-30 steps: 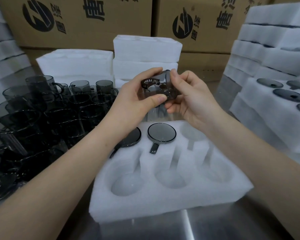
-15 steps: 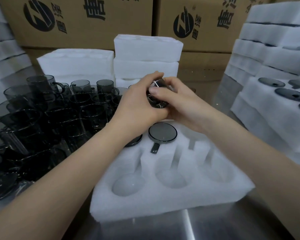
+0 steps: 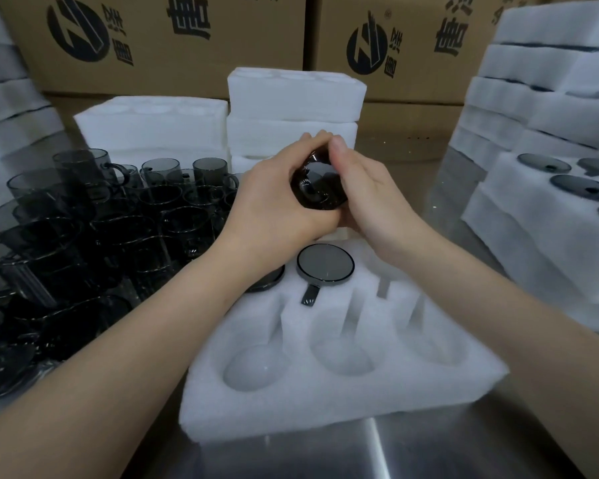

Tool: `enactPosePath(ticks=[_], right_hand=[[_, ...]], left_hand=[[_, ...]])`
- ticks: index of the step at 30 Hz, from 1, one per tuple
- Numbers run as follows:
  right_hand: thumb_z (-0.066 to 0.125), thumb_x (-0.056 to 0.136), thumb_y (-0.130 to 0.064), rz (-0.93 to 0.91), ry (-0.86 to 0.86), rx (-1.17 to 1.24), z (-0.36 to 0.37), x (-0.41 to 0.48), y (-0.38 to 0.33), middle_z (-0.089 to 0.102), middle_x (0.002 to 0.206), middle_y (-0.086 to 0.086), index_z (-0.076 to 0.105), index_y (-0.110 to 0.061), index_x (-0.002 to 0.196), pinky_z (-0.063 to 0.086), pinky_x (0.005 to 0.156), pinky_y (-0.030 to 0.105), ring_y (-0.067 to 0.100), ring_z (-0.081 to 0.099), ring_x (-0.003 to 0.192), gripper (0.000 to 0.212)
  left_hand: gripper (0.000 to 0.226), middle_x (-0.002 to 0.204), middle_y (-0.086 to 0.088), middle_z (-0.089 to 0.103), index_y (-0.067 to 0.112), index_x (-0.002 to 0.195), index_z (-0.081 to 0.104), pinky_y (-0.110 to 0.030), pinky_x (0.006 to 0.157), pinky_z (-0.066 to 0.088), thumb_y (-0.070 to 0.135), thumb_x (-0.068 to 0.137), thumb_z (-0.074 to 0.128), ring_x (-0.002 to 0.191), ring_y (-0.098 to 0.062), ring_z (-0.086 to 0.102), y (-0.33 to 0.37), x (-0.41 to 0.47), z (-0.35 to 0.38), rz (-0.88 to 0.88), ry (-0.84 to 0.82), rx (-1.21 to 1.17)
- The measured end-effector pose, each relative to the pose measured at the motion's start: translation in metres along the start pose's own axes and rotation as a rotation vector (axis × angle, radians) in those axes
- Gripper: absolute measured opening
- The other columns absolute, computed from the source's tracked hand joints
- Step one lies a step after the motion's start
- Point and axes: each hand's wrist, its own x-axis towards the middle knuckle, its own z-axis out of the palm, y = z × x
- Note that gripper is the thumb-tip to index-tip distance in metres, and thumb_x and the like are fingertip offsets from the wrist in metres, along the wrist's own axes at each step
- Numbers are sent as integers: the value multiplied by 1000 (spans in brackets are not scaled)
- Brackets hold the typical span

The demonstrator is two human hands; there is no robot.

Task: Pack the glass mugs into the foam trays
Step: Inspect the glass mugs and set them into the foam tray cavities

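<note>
1. since a second ago, both hands have come down toward the tray (image 3: 360,406) and turned the mug (image 3: 317,188): its handle no longer faces you, and a glossy round end, likely the base, now does.
2. the mug is held in the air between your hands, over the tray's back row, apart from the foam.
3. reason for the hold: two seated mugs (image 3: 325,267) rest mouth-down in back-row pockets, the middle one with its handle in the slot toward you. your mug seems to be turned to match them, probably for the empty pocket (image 3: 374,267) under your right wrist.
4. left hand (image 3: 274,205): fingers curled over the mug's left and far side, grasping it; the wrist covers part of the back-left seated mug.
5. right hand (image 3: 370,198): thumb laid along the mug's top edge, fingers curled under its right side, also grasping; the forearm angles in from the right.
6. two hands give you control of the handle's direction, which the slot demands.
7. loose mugs (image 3: 125,219) stand just left of the tray, near your left hand for the next pick; the three front pockets are not yet filled.
</note>
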Motion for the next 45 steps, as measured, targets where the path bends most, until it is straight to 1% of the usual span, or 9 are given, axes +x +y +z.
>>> enactPosePath(ticks=[4,9,15,21,25,29,33,40,45], right_hand=[[35,104,-43,89,-39,171,-1,3,2,74,110,3,64,-21,119,56,84,50,19,71,101,40],[36,105,-40,208,-79,461,-4,5,2,75,107,3,67,-19,110,59,77,32,17,71,101,38],[34,105,-42,319,-171,598,-8,6,2,71,113,9,60,-14,125,58,84,36,23,69,103,44],[22,102,-56,372,-376,603,-12,6,3,70,108,6,59,-20,120,53,72,36,22,66,89,54],[32,101,-54,334,-202,650,-5,4,0,73,107,10,63,-13,116,58,72,38,25,71,96,54],[40,102,-46,41,105,179,-2,3,1,77,93,-2,72,-20,96,57,73,26,13,73,91,42],[42,93,-50,-172,161,-174,-1,3,6,70,82,-18,67,-33,90,50,80,29,1,65,85,30],[41,102,-45,130,33,245,0,3,2,77,93,0,70,-21,96,58,70,31,14,73,89,38],[41,103,-41,286,-78,519,-5,2,-1,75,84,4,66,-15,95,59,62,34,19,73,75,37]], left_hand=[[74,139,7,55,28,135,55,-21,107,40,5,69,79,135,5,37,-2,0,0,18,24,-6],[75,147,0,47,27,136,53,-18,109,36,0,71,77,134,9,34,-1,-1,-2,67,-4,-12],[76,148,-2,46,25,136,53,-12,106,35,-4,69,73,130,17,34,0,-2,-3,127,-44,-39],[73,146,5,48,25,134,52,-11,108,30,-5,71,72,143,1,24,0,-2,-7,187,-121,-81],[76,138,12,52,36,129,48,-29,114,33,17,65,83,138,-12,37,-1,1,-11,147,-148,46],[85,130,14,55,27,134,49,-26,104,39,37,60,88,123,-5,49,3,3,-6,48,-58,283],[78,125,17,60,31,139,41,-11,86,44,30,70,79,107,-1,57,8,0,1,113,31,361],[58,96,18,68,26,121,62,-2,75,41,15,67,75,90,7,60,12,-3,2,170,59,269],[67,106,18,67,25,128,59,-8,87,44,17,64,76,101,6,61,8,-2,0,175,26,228]])
